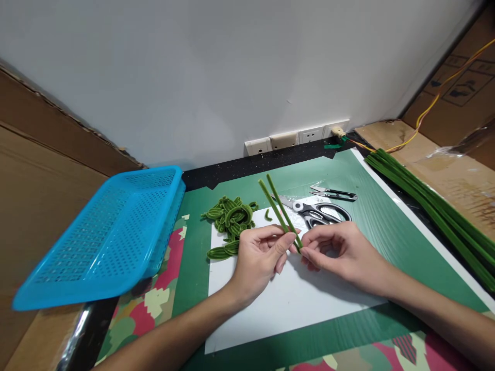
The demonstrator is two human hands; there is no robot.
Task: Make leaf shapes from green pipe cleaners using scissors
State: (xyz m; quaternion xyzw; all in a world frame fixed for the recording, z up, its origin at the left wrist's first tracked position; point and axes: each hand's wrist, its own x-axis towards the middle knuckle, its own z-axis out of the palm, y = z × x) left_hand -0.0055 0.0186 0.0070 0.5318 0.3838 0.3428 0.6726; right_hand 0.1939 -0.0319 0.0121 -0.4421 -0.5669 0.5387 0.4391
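My left hand (260,253) and my right hand (335,249) meet over a white sheet (286,299) and both pinch a folded green pipe cleaner (279,209). Its two ends point up and away towards the wall, and the bend sits between my fingertips. Just left of my left hand lies a pile of several green pipe-cleaner leaf shapes (230,218). A short curved green offcut (268,215) rests on the sheet near the pile.
Black-handled scissors (317,211) and small thread snips (333,194) lie behind my hands on the green mat (371,206). A long bundle of green pipe cleaners (433,211) runs along the right. A tilted blue plastic basket (116,232) stands at the left. Wall sockets (294,138) sit at the back.
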